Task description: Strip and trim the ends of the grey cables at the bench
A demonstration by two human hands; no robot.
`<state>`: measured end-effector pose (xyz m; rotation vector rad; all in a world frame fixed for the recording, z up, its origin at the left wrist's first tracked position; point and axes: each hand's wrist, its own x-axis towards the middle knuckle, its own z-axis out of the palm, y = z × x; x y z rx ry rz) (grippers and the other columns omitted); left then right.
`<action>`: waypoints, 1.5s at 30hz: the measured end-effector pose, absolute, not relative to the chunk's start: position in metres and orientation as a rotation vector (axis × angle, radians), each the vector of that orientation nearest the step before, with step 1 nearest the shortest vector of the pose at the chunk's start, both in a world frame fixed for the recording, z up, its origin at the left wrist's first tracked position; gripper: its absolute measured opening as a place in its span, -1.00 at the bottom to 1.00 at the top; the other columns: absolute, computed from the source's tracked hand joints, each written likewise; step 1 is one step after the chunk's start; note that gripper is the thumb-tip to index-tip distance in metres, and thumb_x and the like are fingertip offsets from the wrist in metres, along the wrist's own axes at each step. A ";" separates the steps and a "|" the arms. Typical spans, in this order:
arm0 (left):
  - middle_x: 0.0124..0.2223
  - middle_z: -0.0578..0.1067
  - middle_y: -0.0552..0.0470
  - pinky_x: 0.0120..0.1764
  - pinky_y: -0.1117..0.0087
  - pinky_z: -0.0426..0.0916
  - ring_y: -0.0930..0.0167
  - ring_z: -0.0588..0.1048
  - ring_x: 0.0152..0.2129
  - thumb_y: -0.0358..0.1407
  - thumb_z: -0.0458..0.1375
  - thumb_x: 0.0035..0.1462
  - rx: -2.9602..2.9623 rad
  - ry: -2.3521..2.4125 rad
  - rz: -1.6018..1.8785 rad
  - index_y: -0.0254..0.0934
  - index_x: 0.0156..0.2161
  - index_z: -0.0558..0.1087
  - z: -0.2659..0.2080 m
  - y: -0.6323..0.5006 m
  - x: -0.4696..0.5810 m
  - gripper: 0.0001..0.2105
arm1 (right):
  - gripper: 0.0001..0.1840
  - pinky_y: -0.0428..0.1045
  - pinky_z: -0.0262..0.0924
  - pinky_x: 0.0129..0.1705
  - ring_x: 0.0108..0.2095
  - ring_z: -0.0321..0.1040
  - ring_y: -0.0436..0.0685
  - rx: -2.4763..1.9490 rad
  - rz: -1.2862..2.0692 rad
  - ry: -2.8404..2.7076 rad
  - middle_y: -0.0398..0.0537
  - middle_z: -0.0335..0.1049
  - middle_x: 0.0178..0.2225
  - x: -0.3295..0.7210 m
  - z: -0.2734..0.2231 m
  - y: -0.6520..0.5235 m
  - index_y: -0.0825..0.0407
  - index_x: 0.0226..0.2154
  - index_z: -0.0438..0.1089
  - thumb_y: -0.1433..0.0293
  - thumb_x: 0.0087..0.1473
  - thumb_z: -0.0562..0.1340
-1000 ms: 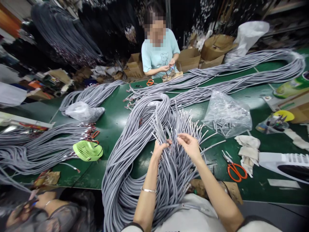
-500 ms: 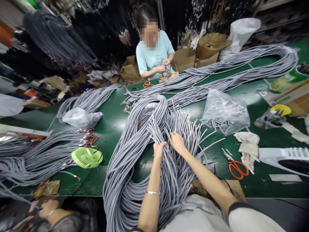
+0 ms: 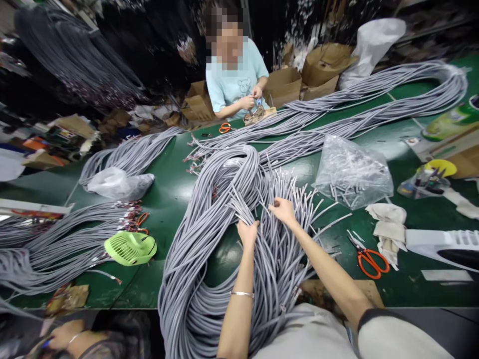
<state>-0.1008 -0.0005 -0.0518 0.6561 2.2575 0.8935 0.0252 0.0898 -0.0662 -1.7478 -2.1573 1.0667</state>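
A thick coil of grey cables (image 3: 183, 254) lies in front of me, its many pale-tipped ends fanned out on the right side. My left hand (image 3: 247, 232) is closed around a small bunch of cable ends (image 3: 239, 205) that point up and to the left. Just to the right, my right hand (image 3: 283, 209) pinches at a cable end among the fanned ones (image 3: 295, 189). Its fingertips are partly hidden, but a light tip shows by them. A bracelet circles my left wrist.
Orange-handled scissors (image 3: 372, 262), a clear bag of small grey pieces (image 3: 352, 172) and a white cloth (image 3: 387, 227) lie to the right. Leftward are a green fan (image 3: 130, 248) and more cable bundles (image 3: 75, 239). A co-worker (image 3: 239, 80) works across the green table (image 3: 175, 174); another person's hand (image 3: 67, 335) shows lower left.
My right hand has moved slightly right, away from my left hand. My left hand keeps its bunch of cable ends. The whole view has shifted a little.
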 end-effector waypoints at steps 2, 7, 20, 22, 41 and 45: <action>0.14 0.14 -0.24 0.07 0.05 0.10 0.14 0.13 0.10 -0.37 0.22 -0.05 0.785 2.365 0.941 -0.36 0.05 0.19 -0.041 -0.002 -0.092 -0.47 | -0.70 0.04 0.29 -0.24 -0.26 0.34 0.06 -1.723 1.106 -2.126 -0.05 0.34 -0.20 0.034 -0.068 0.090 0.13 -0.15 0.30 0.27 0.13 0.12; 0.19 -0.01 -0.31 0.16 0.26 -0.04 0.24 0.00 0.17 -0.38 0.10 0.04 1.130 2.397 1.001 -0.43 0.15 -0.02 -0.009 0.000 -0.063 -0.41 | -0.70 0.02 0.30 -0.28 -0.29 0.34 0.04 -1.732 1.141 -2.055 -0.05 0.34 -0.22 0.042 -0.075 0.094 0.13 -0.15 0.30 0.27 0.14 0.11; 0.01 0.33 -0.20 -0.02 0.08 0.20 0.20 0.31 -0.04 -0.22 0.15 0.05 1.330 2.167 0.330 -0.40 0.01 0.27 -0.060 0.037 -0.050 -0.56 | -0.73 0.05 0.28 -0.22 -0.26 0.33 0.04 -1.886 1.051 -2.049 -0.04 0.34 -0.21 0.074 -0.078 0.049 0.12 -0.16 0.30 0.29 0.13 0.12; -0.03 0.36 -0.11 -0.09 0.11 0.28 0.28 0.37 -0.11 -0.23 0.10 0.12 1.291 2.165 0.259 -0.34 -0.04 0.32 -0.062 0.040 -0.052 -0.68 | -0.72 0.05 0.29 -0.23 -0.27 0.34 0.04 -1.930 1.010 -1.999 -0.04 0.34 -0.21 0.083 -0.075 0.044 0.12 -0.14 0.29 0.29 0.14 0.11; -0.03 0.36 -0.10 -0.15 0.16 0.34 0.31 0.39 -0.16 -0.24 0.07 0.15 1.192 2.348 0.398 -0.33 -0.03 0.30 -0.068 0.045 -0.050 -0.69 | -0.70 0.06 0.28 -0.22 -0.25 0.33 0.05 -2.001 0.912 -1.844 -0.02 0.32 -0.17 0.093 -0.075 0.039 0.11 -0.10 0.27 0.29 0.14 0.11; -0.05 0.37 -0.10 -0.17 0.19 0.36 0.32 0.41 -0.18 -0.25 0.08 0.14 1.157 2.309 0.369 -0.34 -0.03 0.31 -0.064 0.050 -0.057 -0.69 | -0.70 0.06 0.28 -0.21 -0.24 0.33 0.06 -2.007 0.889 -1.836 -0.02 0.32 -0.17 0.088 -0.074 0.036 0.11 -0.10 0.27 0.30 0.14 0.11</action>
